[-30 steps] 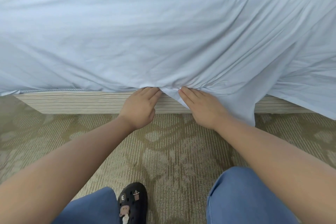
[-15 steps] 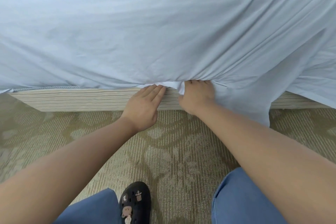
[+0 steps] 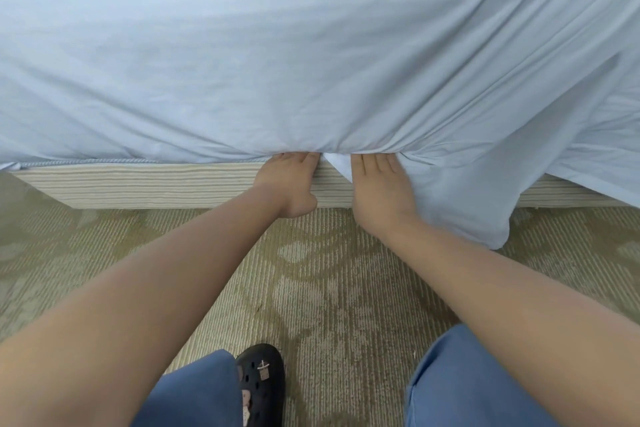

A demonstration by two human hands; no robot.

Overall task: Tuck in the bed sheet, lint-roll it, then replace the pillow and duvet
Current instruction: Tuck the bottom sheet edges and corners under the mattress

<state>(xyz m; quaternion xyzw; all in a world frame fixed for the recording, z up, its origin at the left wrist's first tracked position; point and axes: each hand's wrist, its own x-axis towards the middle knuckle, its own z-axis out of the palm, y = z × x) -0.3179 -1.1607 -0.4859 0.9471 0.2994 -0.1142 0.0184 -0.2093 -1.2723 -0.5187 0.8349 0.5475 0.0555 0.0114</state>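
Two hands work the near edge of the bed: left hand [image 3: 289, 185] has straight fingers pushed up into the seam between mattress and striped bed base [image 3: 138, 184], fingertips hidden under the cloth; right hand [image 3: 379, 191] lies flat, fingers straight & together, pressing pale blue bed sheet [image 3: 311, 62] against the base, tips also buried. Neither pinches anything I can see. Sheet covers the whole mattress top, far to near; left of the hands it's already tucked, w/ mattress piping [image 3: 86, 161] showing along the seam. Right of the hands a loose flap [image 3: 467, 211] hangs down past the base onto the patterned carpet [image 3: 311, 288], & more sheet drapes over the base at far right. So the tuck is partway along this side, by my read; no lint roller, pillow or duvet in view. Risks: diagonal creases run from the far right down to the hands, so shoving hard here prob drags the top surface askew & locks wrinkles in, making the lint-roll pass catch. Fabric bunched at the seam between the hands may wad up & pop back out once pressure goes. Hanging flap touches the floor, so it can pick up carpet fluff, or get stepped on by the black clog [image 3: 261, 381] near the knees, yanking the tucked part loose.
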